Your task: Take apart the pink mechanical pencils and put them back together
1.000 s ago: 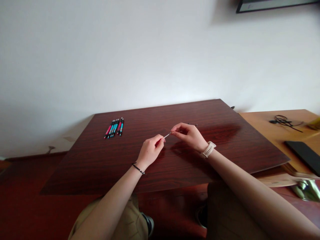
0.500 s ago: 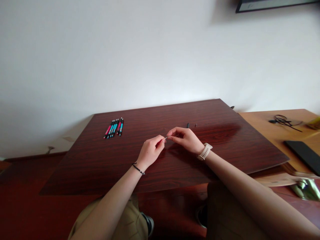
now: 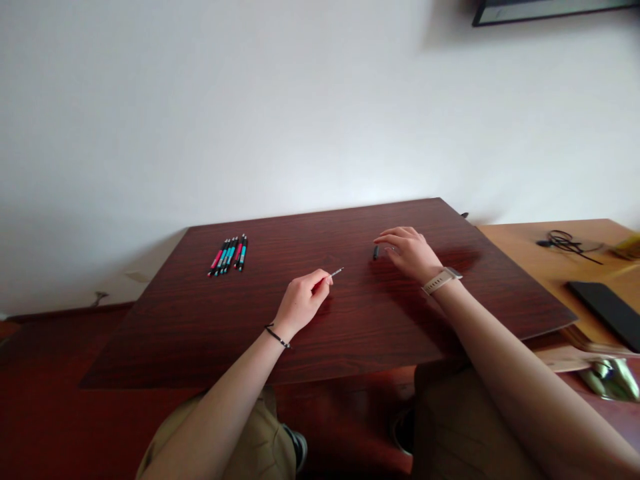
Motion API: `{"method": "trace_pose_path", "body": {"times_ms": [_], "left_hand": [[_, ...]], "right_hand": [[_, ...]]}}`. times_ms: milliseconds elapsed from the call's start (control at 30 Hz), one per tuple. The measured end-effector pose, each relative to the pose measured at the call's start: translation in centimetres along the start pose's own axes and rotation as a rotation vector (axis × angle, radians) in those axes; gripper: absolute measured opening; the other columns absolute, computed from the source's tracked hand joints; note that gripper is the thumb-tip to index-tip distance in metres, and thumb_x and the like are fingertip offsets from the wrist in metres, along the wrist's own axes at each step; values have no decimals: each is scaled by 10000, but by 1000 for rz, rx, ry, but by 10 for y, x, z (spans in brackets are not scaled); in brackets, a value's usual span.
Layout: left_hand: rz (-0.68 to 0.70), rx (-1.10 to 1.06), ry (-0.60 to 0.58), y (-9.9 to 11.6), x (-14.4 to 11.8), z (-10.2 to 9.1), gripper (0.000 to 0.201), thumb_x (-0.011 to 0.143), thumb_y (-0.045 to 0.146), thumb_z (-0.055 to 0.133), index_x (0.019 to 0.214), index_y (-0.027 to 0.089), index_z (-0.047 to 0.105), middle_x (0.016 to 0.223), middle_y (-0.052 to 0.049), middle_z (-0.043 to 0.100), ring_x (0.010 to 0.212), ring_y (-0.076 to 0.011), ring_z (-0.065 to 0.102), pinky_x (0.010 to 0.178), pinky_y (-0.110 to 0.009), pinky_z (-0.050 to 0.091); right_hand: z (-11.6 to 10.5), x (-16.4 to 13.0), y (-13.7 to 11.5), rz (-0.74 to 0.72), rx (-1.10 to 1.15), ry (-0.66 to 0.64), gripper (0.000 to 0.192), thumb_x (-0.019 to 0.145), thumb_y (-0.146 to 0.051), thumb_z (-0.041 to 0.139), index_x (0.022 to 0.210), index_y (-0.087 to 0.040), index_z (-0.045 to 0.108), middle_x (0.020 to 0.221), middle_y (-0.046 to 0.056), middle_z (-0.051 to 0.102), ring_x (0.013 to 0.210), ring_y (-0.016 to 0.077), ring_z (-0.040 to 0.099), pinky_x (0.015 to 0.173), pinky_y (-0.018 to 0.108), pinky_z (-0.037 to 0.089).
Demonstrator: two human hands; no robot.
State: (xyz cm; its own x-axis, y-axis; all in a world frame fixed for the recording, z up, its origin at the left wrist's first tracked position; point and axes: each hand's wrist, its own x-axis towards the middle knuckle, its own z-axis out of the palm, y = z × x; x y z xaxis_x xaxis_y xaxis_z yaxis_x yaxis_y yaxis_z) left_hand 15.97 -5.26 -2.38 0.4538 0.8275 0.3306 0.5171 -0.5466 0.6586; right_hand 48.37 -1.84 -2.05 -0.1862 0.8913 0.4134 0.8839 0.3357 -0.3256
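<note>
My left hand (image 3: 304, 301) is closed in a pinch on a thin pen refill (image 3: 337, 272), whose narrow end sticks out to the right. Over the right half of the table, my right hand (image 3: 407, 253) hovers with its fingers apart and nothing visibly held. Just left of its fingertips lies a short black pen piece (image 3: 375, 253). A tiny light spot, perhaps a small pen part, shows between thumb and fingers, mostly hidden. Several pens (image 3: 229, 256) with pink or blue grips lie side by side at the table's left.
The dark wooden tabletop (image 3: 200, 347) ends near my knees and meets a white wall at the back. On a lighter table (image 3: 540, 260) to the right are a black cable (image 3: 567, 243) and a black phone-like slab (image 3: 605, 310).
My right hand has let go near the refill and moved right and away from me, its fingers spreading by the black piece. My left hand has stayed in place with the refill.
</note>
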Motion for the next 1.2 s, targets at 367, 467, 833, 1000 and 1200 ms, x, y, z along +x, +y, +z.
{"method": "trace_pose_path", "body": {"times_ms": [367,467,833,1000,1200], "left_hand": [[-2,4,5,1,0,-1,235,1072,275,492,953,243,692,943,-4,777,852,-178,722,831,-280,497],[-1,8,4,1,0,-1,238,1072,279,493,949,243,693,942,-5,779,858,-181,725,834,-281,501],[6,14,1,-1,-1,0,230,1066,266,496,949,242,692,940,-4,777,847,-179,721,844,-281,500],[4,10,3,0,0,1,229,1066,266,494,949,242,690,938,-4,777,844,-179,723,837,-277,501],[1,10,-4,-1,0,0,222,1067,253,493,953,242,683,937,0,772,835,-175,716,836,-275,497]], "right_hand": [[22,-2,20,7,-49,-77,658,949,-477,710,1556,-263,574,1457,149,685,1478,401,490,1203,633,343],[24,-1,19,16,-44,-69,666,949,-498,715,1552,-254,571,1422,158,703,1440,397,524,1192,620,362],[24,3,9,22,23,-47,591,910,-418,774,1459,-249,633,1295,135,752,1285,369,630,1130,563,438],[10,2,-22,54,344,34,565,873,-398,820,1402,-294,650,1206,60,797,1170,330,699,1058,517,521],[5,0,-58,52,769,19,585,834,-408,870,1376,-297,680,1252,68,763,1147,263,728,1064,462,563]]}}
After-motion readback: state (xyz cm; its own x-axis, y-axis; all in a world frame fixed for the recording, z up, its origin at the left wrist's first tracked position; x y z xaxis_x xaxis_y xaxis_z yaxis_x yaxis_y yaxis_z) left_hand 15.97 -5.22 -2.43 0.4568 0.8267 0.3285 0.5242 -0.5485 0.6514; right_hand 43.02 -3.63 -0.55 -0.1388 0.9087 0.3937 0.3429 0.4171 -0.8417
